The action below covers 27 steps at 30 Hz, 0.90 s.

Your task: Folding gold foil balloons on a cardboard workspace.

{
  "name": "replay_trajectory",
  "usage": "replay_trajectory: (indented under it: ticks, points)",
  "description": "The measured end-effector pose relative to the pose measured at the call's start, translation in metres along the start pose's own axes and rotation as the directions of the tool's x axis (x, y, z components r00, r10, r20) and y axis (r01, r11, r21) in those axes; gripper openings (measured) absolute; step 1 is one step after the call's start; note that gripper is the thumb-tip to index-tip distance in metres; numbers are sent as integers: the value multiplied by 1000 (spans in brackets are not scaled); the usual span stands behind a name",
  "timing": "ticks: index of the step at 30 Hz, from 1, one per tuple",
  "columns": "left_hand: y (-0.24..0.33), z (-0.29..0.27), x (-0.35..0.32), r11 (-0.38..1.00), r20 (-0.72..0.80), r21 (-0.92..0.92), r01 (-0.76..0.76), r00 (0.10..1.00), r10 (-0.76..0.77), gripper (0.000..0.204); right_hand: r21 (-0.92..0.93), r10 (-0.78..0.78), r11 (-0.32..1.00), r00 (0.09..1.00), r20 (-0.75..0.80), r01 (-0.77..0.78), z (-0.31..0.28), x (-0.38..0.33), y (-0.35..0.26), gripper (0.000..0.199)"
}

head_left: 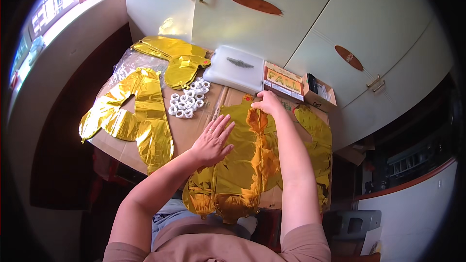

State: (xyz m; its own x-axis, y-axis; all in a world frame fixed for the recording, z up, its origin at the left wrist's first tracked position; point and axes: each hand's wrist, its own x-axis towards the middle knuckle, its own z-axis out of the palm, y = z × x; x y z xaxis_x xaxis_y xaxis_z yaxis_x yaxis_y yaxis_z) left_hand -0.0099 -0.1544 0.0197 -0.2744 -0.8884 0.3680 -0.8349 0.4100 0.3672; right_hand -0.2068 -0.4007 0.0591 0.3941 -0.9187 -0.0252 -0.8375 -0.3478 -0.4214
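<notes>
A flat, uninflated gold foil balloon lies in front of me, its near end reaching over the table's front edge. My left hand rests on its left side with the fingers stretched out and holds nothing. At the balloon's far end, my right hand pinches the foil edge between thumb and fingers, close to a small red-orange mark. Creases in the foil below that hand reflect orange. Another flat gold foil balloon lies partly under or behind my right forearm, and the overlap is hard to make out.
An A-shaped gold foil balloon lies at left, more folded gold balloons behind it. White ribbon rolls sit mid-table on cardboard. A translucent plastic box and small cardboard boxes line the back, before white cabinets.
</notes>
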Motion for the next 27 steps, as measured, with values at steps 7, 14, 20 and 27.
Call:
replay_trajectory:
  ticks: [7,14,20,27]
  points:
    - [21,-36,-26,973,-25,-230,10,1000,-16,67,54,148,988,980,-133,-142,27,9,-8,44]
    - [35,-34,-70,973,-10,-225,54,998,-58,69,155,266,954,963,-39,-257,28,2,-14,40]
    - [33,-25,-73,980,-43,-194,35,998,-44,69,176,189,972,958,-214,-153,43,7,-7,37]
    - [31,-24,-77,990,-41,-140,31,998,-37,69,231,239,939,966,100,-256,32,5,-23,39]
